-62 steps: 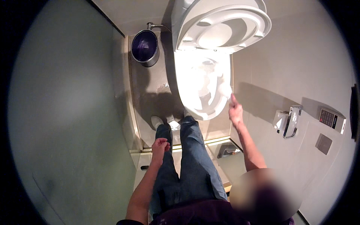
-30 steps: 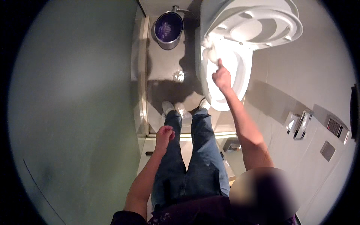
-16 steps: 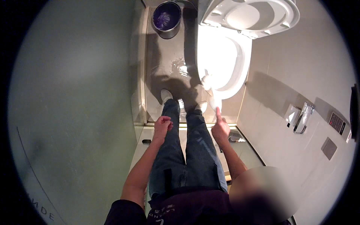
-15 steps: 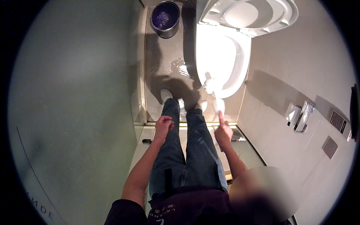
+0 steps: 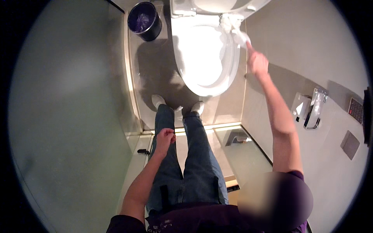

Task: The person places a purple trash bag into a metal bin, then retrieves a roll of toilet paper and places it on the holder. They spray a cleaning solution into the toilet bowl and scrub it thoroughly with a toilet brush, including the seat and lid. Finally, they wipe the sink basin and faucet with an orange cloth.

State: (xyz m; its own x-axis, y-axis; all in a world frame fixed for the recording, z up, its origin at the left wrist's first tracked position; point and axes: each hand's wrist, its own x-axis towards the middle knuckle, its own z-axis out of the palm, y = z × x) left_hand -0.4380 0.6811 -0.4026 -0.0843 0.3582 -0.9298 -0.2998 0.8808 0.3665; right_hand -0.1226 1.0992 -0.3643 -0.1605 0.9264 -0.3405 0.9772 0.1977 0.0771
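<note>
My right hand reaches out over the far right of the toilet, closed round the handle of a white toilet brush, its index finger stretched along it. The brush's crumpled white head touches the toilet's rim near the seat hinge. The handle inside my fist is hidden. Glare washes out the inside of the bowl. My left hand hangs in front of my left thigh, fingers curled, with nothing visible in them.
A black bin with a purple liner stands left of the toilet. The raised toilet lid is at the top. On the right wall is a chrome paper holder. A frosted glass panel runs along the left.
My right hand has swung forward, carrying the brush from the bowl's near end to the far right rim. My left hand has stayed by my thigh. The view has shifted to the right.
</note>
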